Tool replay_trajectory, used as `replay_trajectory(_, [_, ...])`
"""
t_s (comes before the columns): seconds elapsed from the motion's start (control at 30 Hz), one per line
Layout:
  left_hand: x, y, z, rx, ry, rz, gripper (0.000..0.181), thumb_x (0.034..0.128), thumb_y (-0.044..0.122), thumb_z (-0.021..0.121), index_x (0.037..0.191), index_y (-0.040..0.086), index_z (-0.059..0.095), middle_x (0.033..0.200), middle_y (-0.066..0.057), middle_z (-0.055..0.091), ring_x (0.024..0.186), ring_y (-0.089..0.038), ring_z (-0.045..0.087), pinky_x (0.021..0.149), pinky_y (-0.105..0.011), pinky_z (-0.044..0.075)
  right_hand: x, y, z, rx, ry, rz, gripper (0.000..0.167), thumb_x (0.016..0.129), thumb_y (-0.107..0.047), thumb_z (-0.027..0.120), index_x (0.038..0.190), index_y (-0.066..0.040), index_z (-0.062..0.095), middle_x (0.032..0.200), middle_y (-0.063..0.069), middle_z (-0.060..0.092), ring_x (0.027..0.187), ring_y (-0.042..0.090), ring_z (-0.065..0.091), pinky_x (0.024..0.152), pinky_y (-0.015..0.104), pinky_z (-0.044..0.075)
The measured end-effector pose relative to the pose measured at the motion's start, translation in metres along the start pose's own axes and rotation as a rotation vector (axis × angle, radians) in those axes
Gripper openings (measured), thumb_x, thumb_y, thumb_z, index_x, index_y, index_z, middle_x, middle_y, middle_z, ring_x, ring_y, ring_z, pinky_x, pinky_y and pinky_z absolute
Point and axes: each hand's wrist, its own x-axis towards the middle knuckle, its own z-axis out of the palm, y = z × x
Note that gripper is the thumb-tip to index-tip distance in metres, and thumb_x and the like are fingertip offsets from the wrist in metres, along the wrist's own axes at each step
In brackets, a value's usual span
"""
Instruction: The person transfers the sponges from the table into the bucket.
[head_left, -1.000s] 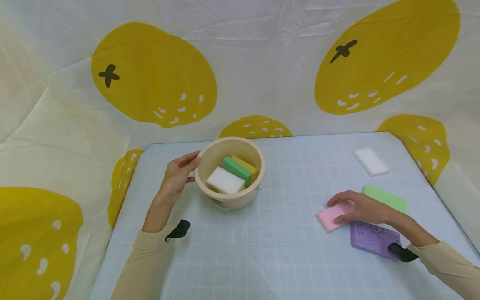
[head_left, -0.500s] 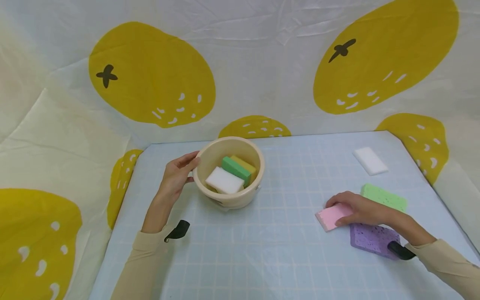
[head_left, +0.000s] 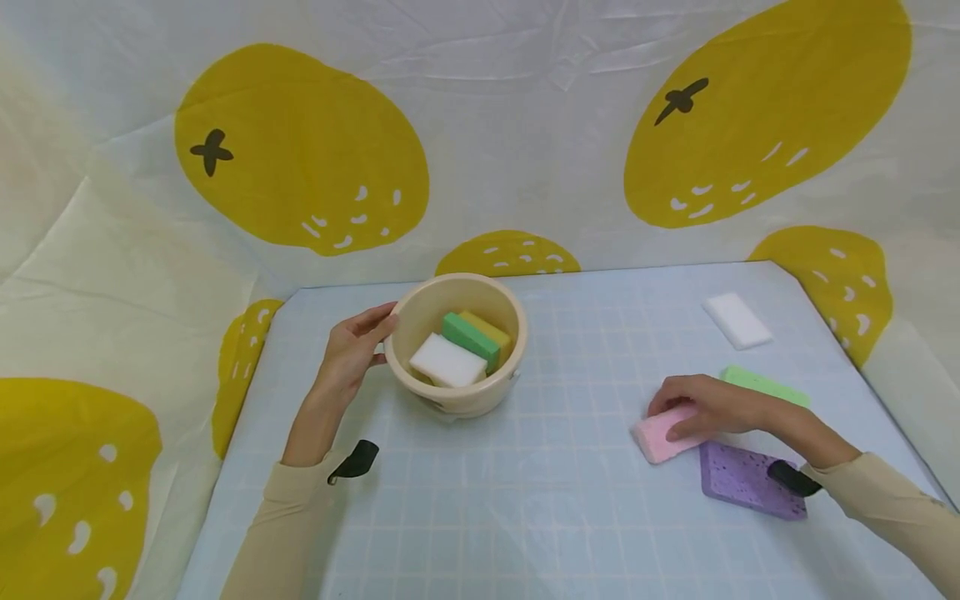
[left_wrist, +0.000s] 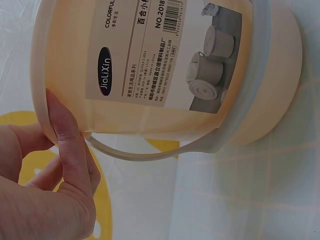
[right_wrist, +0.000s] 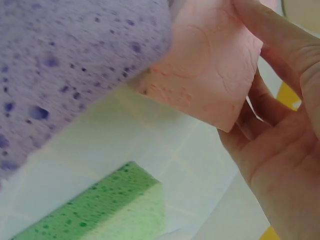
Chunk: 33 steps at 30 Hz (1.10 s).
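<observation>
A cream plastic bucket [head_left: 504, 392] stands at the middle left, its labelled side and handle showing in the left wrist view. My left hand [head_left: 348, 354] grips the bucket's left rim. Inside it lie a white sponge [head_left: 448, 360], a green sponge [head_left: 470, 340] and a yellow sponge [head_left: 487, 328]. On the right, my right hand [head_left: 705, 406] holds a pink sponge [head_left: 660, 435] between thumb and fingers, partly covering it. A purple sponge [head_left: 750, 482] lies just in front of that hand. Behind the wrist, a light green sponge [head_left: 765, 383] is partly hidden.
Farther back on the right lies a flat white sponge [head_left: 737, 320]. The table has a pale blue checked cover [head_left: 555, 500]. White cloth walls [head_left: 525, 150] with yellow fruit prints rise behind and on both sides.
My right hand has turned a little and the pink sponge has tilted with it, showing a thicker front edge. More of the purple sponge shows. The left hand keeps its hold on the bucket.
</observation>
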Motion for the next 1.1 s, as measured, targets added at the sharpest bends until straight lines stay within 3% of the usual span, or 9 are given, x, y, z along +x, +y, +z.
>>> replay_trajectory(0.3, [-0.001,0.001,0.001,-0.001,0.002,0.002,0.047,0.0995,0.032,0.070,0.142,0.012,0.063,0.137,-0.008,0.062,0.101,-0.012,0.062,0.071,-0.023,0.060,0.007,-0.009,-0.014,0.042,-0.082,0.063,0.023,0.094,-0.026,0.077,0.114,-0.017,0.069,0.101,-0.007,0.067,0.090,0.013,0.060,0.079,0.027,0.055])
replay_trajectory(0.7, [-0.002,0.002,0.000,0.003,-0.005,-0.006,0.047,0.0994,0.033,0.070,0.142,0.013,0.063,0.138,-0.007,0.062,0.102,-0.012,0.062,0.071,-0.023,0.060,0.016,-0.018,-0.024,0.074,-0.041,0.147,0.040,0.092,-0.025,0.079,0.127,-0.009,0.067,0.105,-0.007,0.067,0.094,0.013,0.062,0.085,0.026,0.059])
replay_trajectory(0.93, [-0.002,0.002,0.000,0.003,-0.006,0.001,0.047,0.0995,0.033,0.070,0.142,0.012,0.063,0.137,-0.007,0.061,0.101,-0.012,0.062,0.071,-0.023,0.060,0.022,-0.022,-0.024,0.063,0.073,0.041,0.035,0.090,-0.021,0.082,0.120,-0.011,0.067,0.100,-0.005,0.069,0.091,0.014,0.065,0.083,0.029,0.058])
replay_trajectory(1.1, [-0.002,0.002,0.000,-0.013,-0.020,0.027,0.045,0.1003,0.028,0.070,0.141,0.010,0.064,0.132,-0.007,0.064,0.098,-0.010,0.063,0.068,-0.022,0.059,0.027,-0.027,-0.028,0.048,0.119,0.020,0.034,0.089,-0.020,0.082,0.118,-0.011,0.067,0.100,-0.004,0.070,0.090,0.013,0.066,0.084,0.024,0.057])
